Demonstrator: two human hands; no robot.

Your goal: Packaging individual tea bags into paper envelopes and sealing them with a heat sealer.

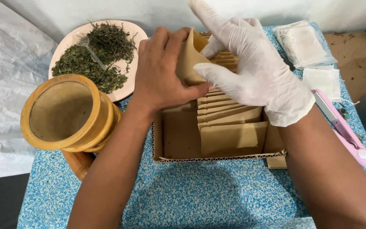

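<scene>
Far left, one wooden funnel, round mouth tilted toward the camera, standing on the blue-speckled table. Behind it one pink plate with two heaps of dried green herb and one small clear spoon lying across them. Centre: one shallow cardboard tray holding a row of flat brown paper pouches, overlapped like files; about eight edges countable in front, more hidden behind the hands, so total cannot be told. One pouch is lifted above the back of the row, held between both hands. Left hand bare, fingers curled over the pouch's left side, thumb pressing its lower edge: closed on it. Right hand in one white glove, thumb and forefinger pinching the pouch's right edge, remaining fingers spread upward. Right of the tray: two stacks of white filter bags, the farther one in clear wrap, the nearer loose. Far right, one pink handheld sealer lying along the table's edge, partly cut off by the right forearm.
</scene>
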